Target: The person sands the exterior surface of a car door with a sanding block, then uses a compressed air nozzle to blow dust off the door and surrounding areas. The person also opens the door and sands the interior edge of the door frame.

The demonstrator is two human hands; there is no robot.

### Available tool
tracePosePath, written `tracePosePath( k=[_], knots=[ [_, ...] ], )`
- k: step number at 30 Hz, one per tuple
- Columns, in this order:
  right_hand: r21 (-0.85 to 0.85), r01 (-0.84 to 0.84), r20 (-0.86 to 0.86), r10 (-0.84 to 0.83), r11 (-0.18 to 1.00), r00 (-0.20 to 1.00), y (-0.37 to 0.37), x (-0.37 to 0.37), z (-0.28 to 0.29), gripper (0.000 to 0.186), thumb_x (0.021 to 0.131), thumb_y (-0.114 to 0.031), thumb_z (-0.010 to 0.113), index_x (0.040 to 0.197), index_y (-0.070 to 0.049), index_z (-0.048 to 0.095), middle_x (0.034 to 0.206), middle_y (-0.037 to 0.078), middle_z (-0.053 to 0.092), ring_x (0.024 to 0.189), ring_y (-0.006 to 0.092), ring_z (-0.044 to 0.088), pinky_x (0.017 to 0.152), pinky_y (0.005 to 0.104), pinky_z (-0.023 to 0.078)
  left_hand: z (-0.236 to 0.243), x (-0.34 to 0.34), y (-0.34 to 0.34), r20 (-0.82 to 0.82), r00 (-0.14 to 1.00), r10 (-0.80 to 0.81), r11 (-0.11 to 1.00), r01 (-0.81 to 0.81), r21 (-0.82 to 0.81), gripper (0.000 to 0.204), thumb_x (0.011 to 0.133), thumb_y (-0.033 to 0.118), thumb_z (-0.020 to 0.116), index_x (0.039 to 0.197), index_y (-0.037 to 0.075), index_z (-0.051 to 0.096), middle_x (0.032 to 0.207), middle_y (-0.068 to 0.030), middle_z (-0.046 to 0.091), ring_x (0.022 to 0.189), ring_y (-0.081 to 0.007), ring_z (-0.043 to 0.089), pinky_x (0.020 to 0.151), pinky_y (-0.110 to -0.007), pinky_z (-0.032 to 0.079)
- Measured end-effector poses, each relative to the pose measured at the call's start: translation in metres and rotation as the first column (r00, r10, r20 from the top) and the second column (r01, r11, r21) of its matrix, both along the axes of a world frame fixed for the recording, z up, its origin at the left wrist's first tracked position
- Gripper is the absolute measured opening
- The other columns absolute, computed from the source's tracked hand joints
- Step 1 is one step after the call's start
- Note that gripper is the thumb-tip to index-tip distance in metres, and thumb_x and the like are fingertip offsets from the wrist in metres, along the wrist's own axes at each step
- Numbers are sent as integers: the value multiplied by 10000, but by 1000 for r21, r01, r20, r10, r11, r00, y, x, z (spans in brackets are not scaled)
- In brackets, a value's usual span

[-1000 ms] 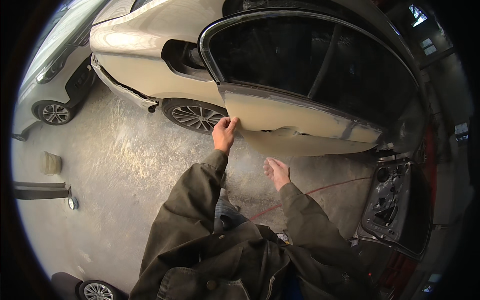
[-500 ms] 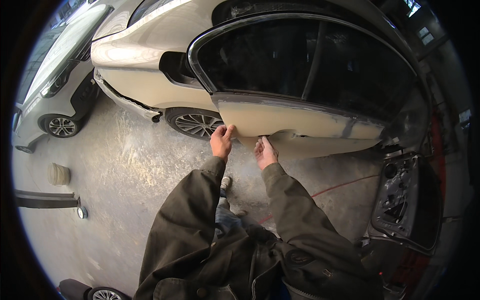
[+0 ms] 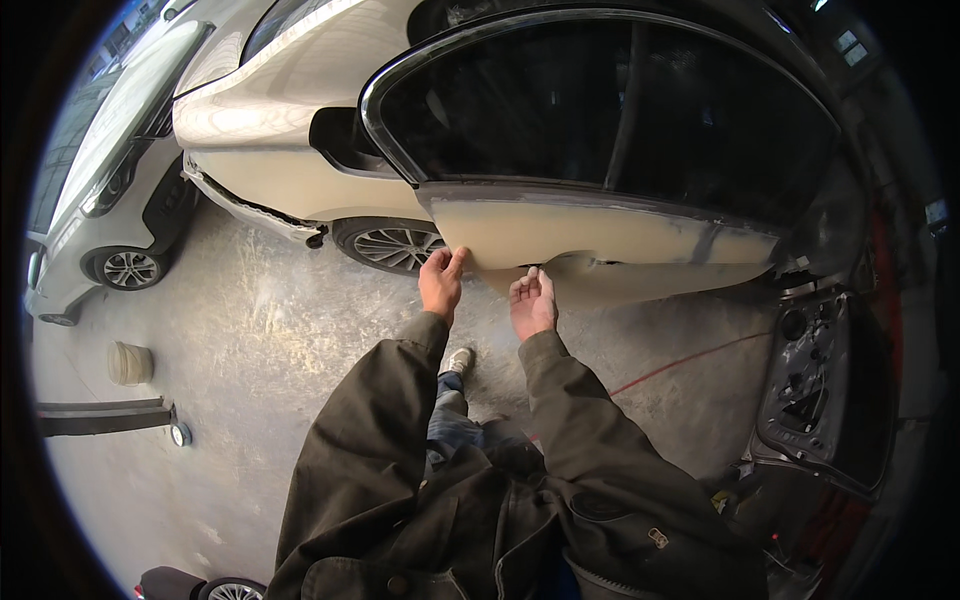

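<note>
A beige-primed car door (image 3: 580, 226) with a dark window (image 3: 520, 115) stands in front of me, swung out from the car body. My left hand (image 3: 441, 284) is at the door's front lower corner, its thumb and fingers drawn together; whatever lies between them is too small to make out. Close by on the right, my right hand (image 3: 534, 304) is raised beside the door handle recess (image 3: 575, 262), palm side toward me. Its fingers are curled, with thumb and fingertips close together; anything they pinch is hidden. Pale dust coats the right fingertips.
Behind the door is the car's front wheel (image 3: 390, 246). A white car (image 3: 130, 200) stands to the left, near a bucket (image 3: 130, 363) and a dark beam (image 3: 105, 417). At right leans a removed door panel (image 3: 800, 390); a red line (image 3: 690, 363) crosses the floor.
My right hand has lifted slightly, its fingers now more upright and turned toward me. My left hand keeps its place at the door corner. The view has shifted a little.
</note>
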State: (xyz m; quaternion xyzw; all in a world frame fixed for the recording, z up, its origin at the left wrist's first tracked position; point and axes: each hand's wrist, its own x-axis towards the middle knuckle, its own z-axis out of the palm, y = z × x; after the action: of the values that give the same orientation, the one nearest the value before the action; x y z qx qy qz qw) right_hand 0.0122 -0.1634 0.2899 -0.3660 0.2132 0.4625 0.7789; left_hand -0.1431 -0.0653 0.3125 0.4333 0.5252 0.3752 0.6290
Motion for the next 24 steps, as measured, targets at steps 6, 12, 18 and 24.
tracePosePath(
  k=[6,12,18,24],
  knots=[
    [-39,-124,146,128,992,981,-3,10,-3,106,944,-189,666,900,-130,590,823,-20,618,664,103,481,698,325,483,2,-3,1,117,993,-9,999,13,-29,261,1019,265,729,914,41,646,783,52,547,708,-61,454,654,-245,387],
    [-192,-128,129,154,973,979,5,1,-5,113,960,-197,745,1014,-126,675,904,-31,652,791,106,606,800,306,575,2,-2,6,74,997,-24,999,27,-38,266,1023,273,725,916,43,643,809,50,569,731,-58,478,676,-243,410],
    [-200,-139,67,155,970,986,20,-13,3,94,988,-179,723,1024,-94,707,891,9,732,745,112,684,665,258,603,1,-2,8,74,997,-32,999,33,-8,274,1028,291,717,927,48,643,824,49,586,748,-58,497,698,-245,431],
    [-272,-3,236,70,962,969,31,-15,15,62,973,-134,742,978,-81,711,874,6,719,728,89,662,655,255,591,5,-3,11,75,996,-55,998,56,-5,267,1030,289,715,930,53,639,814,52,566,737,-62,477,699,-247,430]
  ],
)
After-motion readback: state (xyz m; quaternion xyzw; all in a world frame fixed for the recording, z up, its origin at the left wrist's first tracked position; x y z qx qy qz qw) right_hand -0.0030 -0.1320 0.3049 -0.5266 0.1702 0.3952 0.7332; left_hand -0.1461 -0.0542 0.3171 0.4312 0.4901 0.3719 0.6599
